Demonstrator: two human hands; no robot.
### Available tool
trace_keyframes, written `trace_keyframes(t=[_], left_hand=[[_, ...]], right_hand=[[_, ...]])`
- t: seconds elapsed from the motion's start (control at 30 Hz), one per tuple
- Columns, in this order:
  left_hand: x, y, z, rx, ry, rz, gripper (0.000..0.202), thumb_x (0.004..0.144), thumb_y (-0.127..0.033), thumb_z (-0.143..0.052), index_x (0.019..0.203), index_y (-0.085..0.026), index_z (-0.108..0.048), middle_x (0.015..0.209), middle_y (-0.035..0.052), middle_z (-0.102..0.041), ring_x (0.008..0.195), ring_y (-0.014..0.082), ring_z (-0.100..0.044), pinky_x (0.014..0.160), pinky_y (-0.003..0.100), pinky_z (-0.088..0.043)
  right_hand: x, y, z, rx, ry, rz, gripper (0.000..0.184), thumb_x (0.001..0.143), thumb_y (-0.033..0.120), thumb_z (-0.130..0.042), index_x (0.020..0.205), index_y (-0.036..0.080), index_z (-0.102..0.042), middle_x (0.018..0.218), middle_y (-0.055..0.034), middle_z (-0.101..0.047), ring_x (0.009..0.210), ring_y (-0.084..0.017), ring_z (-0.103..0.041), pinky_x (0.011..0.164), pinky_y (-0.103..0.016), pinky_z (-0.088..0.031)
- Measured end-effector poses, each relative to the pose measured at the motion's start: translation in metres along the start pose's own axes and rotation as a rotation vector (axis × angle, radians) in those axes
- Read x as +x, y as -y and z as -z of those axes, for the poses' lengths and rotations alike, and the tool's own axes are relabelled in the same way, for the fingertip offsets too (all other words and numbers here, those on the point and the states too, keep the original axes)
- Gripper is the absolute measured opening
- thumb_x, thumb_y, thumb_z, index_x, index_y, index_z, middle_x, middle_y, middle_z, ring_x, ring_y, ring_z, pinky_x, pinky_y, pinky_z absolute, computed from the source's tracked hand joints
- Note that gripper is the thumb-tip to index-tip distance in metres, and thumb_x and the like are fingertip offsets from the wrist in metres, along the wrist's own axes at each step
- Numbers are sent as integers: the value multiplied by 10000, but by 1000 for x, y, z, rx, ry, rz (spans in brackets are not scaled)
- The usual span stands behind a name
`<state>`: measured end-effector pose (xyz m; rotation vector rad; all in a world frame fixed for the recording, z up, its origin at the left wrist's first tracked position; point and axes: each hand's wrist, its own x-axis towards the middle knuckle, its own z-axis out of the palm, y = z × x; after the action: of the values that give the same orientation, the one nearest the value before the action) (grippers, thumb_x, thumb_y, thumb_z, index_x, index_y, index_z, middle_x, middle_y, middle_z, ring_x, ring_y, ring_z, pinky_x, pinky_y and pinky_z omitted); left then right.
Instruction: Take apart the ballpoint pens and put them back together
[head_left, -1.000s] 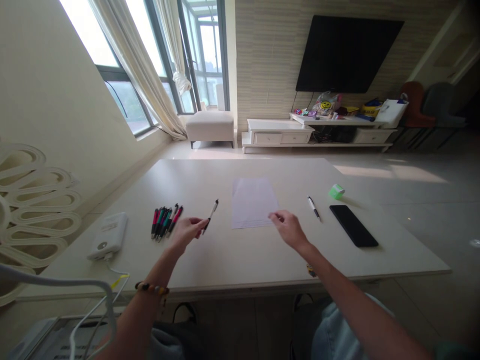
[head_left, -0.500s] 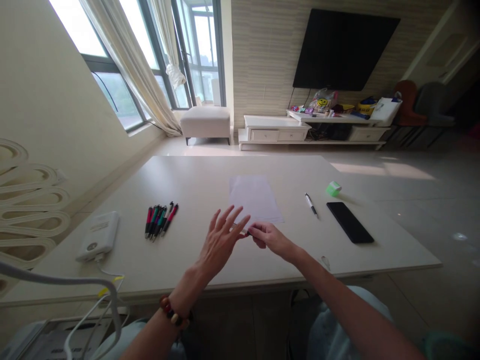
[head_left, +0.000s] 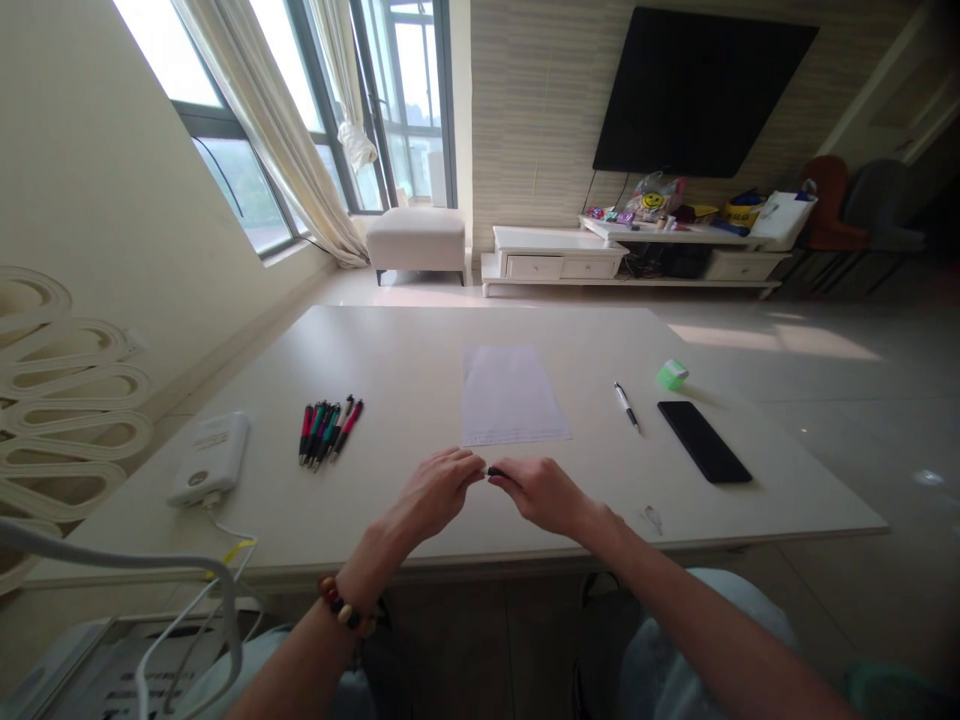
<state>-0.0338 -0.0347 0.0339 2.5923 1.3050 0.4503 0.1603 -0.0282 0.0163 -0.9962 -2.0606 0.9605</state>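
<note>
Both of my hands meet over the near side of the white table (head_left: 405,350), just short of a sheet of white paper (head_left: 514,390). My right hand (head_left: 549,494) is closed around a pen (head_left: 495,472), of which only a short black part shows; the rest is hidden in the fingers. Fingers pinched together, my left hand (head_left: 439,488) is at the pen's other end; what it grips is too small to make out. A bunch of pens (head_left: 327,432) in red, green and black lies to the left. One white and black pen (head_left: 627,407) lies right of the paper.
A black phone (head_left: 705,442), a small green and white object (head_left: 673,374) and a small clear item (head_left: 652,519) are on the right. At the left edge stands a white power bank (head_left: 211,458) with a cable (head_left: 231,520). A grey tube (head_left: 150,558) curves in front.
My left hand has gone from spread fingers to a pinch beside the right hand's fingers. The right hand still holds the pen, and the view has shifted slightly.
</note>
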Motion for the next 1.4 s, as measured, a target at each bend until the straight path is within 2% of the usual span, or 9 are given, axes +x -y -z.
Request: trace_keyframes(t=[0.13,0.27,0.4,0.5,0.7,0.8,1.1,1.3,1.4], left_hand=[[-1,-1,1,77,-14,-13,207,896,-182,-388,847,-211,-588,811,23,-612,781,154,-520,703,277,-377],[0,1,1,116,-62,0,194,891,-169,-397,873,-210,-586,806,27,-608,781,160,-515,707,291,-383],[0,3,0,136,-91,11,193,892,-163,-394,885,-212,-580,801,28,-605,778,160,-515,699,295,-378],[0,3,-2,150,-93,17,185,888,-160,-401,883,-213,-578,801,28,-606,779,164,-513,699,302,-375],[1,1,-4,115,-93,21,194,890,-171,-400,878,-216,-588,805,31,-605,782,162,-511,708,305,-383],[2,1,-4,119,-90,23,193,895,-180,-396,879,-216,-584,807,30,-607,783,162,-514,709,305,-382],[2,2,-6,123,-96,36,189,904,-192,-383,883,-212,-570,818,26,-612,776,157,-523,710,296,-384],[2,2,-9,131,-93,46,175,904,-196,-386,882,-213,-558,818,22,-617,778,158,-536,710,295,-383],[1,3,-10,133,-91,48,176,908,-198,-378,879,-215,-550,826,21,-623,790,160,-549,715,294,-382]], right_hand=[[2,-3,-2,124,104,-161,480,889,523,-340,750,184,-650,513,6,-495,507,-122,-447,527,-252,-357],[7,-7,-5,235,-13,-189,379,787,526,-538,797,161,-644,615,0,-573,516,-102,-480,516,-236,-382],[7,-6,-3,345,30,-276,453,817,563,-454,784,142,-617,554,-9,-579,405,-92,-464,422,-227,-364],[7,-3,-1,368,-40,-241,372,768,515,-566,827,149,-604,666,-29,-624,484,-103,-535,461,-224,-411],[8,-5,-2,372,-49,-249,342,729,478,-617,857,161,-602,730,-37,-641,527,-111,-563,450,-219,-419],[9,-6,-3,394,-17,-266,362,762,498,-567,851,150,-604,686,-37,-631,481,-104,-544,412,-214,-395],[10,-6,0,350,-116,-248,326,714,456,-641,848,161,-607,751,-44,-644,548,-126,-580,482,-246,-451],[11,-9,3,343,-123,-242,319,730,464,-621,821,159,-612,714,-35,-637,564,-129,-578,469,-234,-429],[11,-11,3,342,-63,-285,322,760,476,-578,807,160,-619,689,-32,-636,523,-124,-565,438,-232,-404]])
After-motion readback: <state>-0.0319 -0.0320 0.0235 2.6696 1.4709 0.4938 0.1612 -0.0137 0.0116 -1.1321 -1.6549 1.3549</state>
